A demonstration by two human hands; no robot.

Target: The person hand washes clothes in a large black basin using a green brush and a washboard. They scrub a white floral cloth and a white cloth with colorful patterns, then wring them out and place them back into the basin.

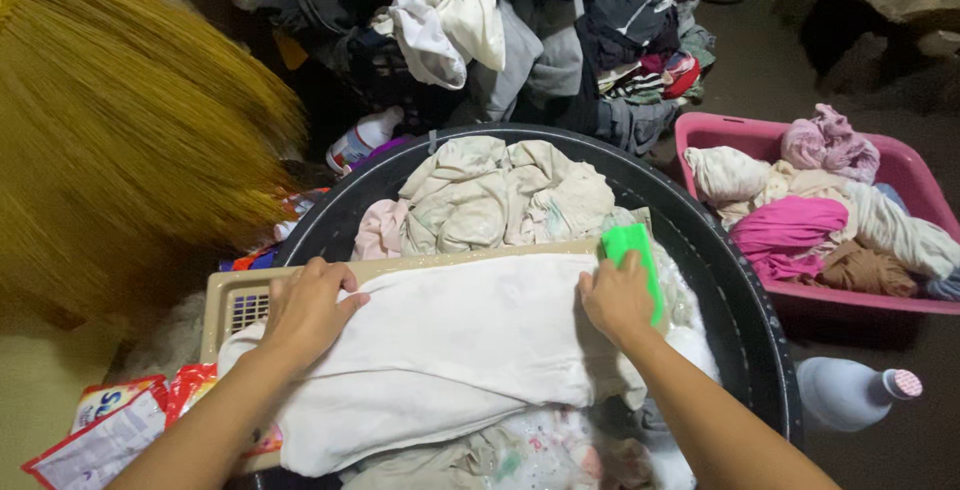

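Down at the near edge, the left hand (pixel 305 312) lies flat on a white cloth (pixel 450 350), fingers spread and pressing rather than gripping, close to the cloth's left end. The right hand (pixel 618 300) is clenched around a green brush (pixel 632 250), which sits on the far right corner of the same cloth — its bright top pokes out above the knuckles. The cloth is stretched over a beige washboard (pixel 245 300) whose slotted left end shows just beside the left hand; the board spans a big black tub (pixel 740 300). Inside the tub, beyond the board, sits a heap of pale wet clothes (pixel 490 195), with a pink piece on its left side, and more soaked fabric with soap suds lies nearer, under the cloth's near edge. To the right of the tub stands a pink basket (pixel 720 132) filled with pink, white and brown laundry. Near the tub's right rim, low in the scene, a pale bottle (pixel 850 392) lies on its side with a dotted cap pointing right. At the near left corner are torn soap packets (pixel 110 430) in red and white. A yellow broom head (pixel 120 120) fills the far left — blurred and close. Far behind the tub is a dark pile of mixed clothes (pixel 520 30).
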